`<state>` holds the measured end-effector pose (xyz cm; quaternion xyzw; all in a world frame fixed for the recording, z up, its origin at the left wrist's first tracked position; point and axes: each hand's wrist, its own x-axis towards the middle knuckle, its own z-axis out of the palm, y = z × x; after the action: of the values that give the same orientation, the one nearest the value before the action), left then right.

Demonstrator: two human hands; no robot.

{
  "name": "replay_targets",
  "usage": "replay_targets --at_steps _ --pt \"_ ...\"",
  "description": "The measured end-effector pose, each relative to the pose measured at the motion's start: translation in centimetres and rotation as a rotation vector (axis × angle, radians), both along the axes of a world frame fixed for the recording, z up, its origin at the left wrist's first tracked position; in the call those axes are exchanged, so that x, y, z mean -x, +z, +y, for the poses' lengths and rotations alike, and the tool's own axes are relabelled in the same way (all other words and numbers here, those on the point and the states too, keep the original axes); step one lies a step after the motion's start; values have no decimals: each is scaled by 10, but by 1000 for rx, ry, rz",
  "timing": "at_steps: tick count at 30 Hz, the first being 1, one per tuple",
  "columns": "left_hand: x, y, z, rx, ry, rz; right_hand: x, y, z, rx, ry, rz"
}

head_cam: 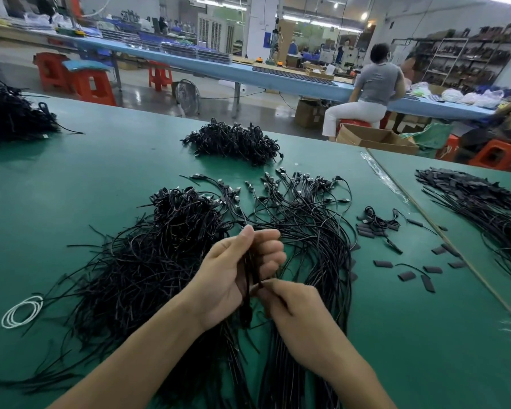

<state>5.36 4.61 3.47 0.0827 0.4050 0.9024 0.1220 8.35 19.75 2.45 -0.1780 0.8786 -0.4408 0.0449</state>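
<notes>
The left hand (233, 270) curls round a bunch of thin black cables (250, 276), light, floppy and tangle-prone, best pinched near one end as the right hand (295, 308) does.

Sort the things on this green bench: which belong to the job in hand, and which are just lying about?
Job in hand: left hand gripping the held cable bundle; right hand pinching at it; loose plugged cables beneath; black sleeve pieces, probably.
Lying about: white wire coil; far cable heap; floor fan; red stools.
</notes>
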Motion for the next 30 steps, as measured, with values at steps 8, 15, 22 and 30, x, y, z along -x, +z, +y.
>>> replay_targets --at_steps 8,15,22,30 --pt "3 -29 0 964 227 396 -2 5 3 -193 53 182" --pt "-8 -17 -3 817 -189 182 0 17 14 129 -16 160" --pt "-7 -12 -16 533 -410 12 9 12 21 334 -67 79" --pt "-1 -14 -23 386 -435 26 5 6 23 496 3 -36"
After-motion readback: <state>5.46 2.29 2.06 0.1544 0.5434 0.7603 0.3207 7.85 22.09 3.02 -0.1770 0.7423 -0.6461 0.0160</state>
